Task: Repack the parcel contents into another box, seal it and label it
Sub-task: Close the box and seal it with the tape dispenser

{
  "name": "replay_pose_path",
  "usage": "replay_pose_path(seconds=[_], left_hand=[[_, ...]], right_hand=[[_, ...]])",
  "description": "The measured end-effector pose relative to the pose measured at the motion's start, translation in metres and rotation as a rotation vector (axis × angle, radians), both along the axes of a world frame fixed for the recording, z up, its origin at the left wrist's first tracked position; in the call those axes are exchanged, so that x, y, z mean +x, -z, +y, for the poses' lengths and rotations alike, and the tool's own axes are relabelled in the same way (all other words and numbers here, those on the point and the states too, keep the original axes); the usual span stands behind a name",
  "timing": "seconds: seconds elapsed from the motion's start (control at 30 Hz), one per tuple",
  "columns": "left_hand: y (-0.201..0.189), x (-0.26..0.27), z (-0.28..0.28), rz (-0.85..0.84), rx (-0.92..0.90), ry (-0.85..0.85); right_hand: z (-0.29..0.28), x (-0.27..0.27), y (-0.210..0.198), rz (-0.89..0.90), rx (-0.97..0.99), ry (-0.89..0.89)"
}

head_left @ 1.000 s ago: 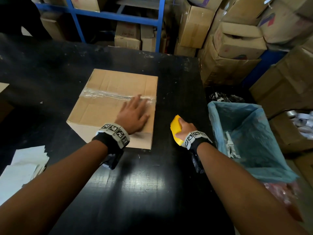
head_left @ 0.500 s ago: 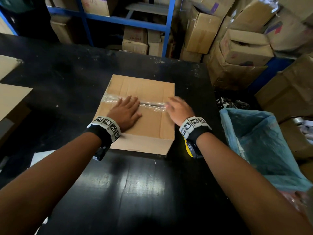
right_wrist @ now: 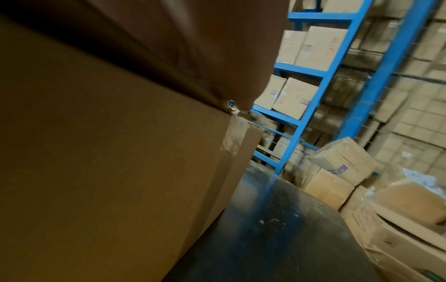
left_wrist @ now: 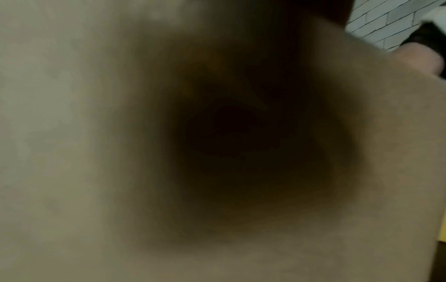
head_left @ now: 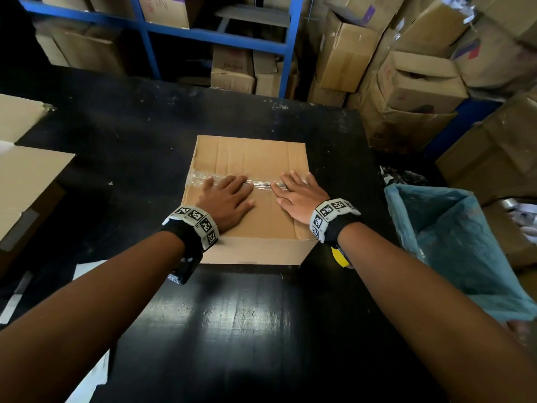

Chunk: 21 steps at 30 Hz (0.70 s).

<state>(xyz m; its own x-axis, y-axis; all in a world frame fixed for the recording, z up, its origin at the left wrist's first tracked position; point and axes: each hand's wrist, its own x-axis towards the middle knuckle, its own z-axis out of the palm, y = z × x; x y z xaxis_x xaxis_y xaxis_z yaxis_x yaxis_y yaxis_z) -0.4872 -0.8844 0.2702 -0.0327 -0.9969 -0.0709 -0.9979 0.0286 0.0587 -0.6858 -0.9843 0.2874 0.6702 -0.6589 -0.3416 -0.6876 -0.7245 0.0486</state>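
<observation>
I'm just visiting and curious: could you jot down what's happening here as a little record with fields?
Box: closed cardboard box on the black table
Seal: clear tape across the top seam
Left hand: flat, pressing the tape
Right hand: flat, pressing the tape
Tool: yellow object on the table under the right wrist
Nearby: blue bin bag to the right
Label: none visible

Warehouse or stockroom: blue steel racking (head_left: 216, 39) loaded with cartons (right_wrist: 311, 45), loose cardboard boxes (head_left: 418, 80) piled beside a black packing bench (head_left: 130, 135).
</observation>
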Motion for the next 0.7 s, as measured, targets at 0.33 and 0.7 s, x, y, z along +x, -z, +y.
replay_pose_path(seconds=[0.33,0.7], left_hand=[[0.007,0.015,0.002,0.084,-0.107,-0.353],[0.0,0.034,0.0,0.325,-0.106,-0.628]], right_hand=[[0.002,0.002,0.005,-0.441,0.126,0.303],[0.007,0.0,0.009,-0.807,0.162,0.746]])
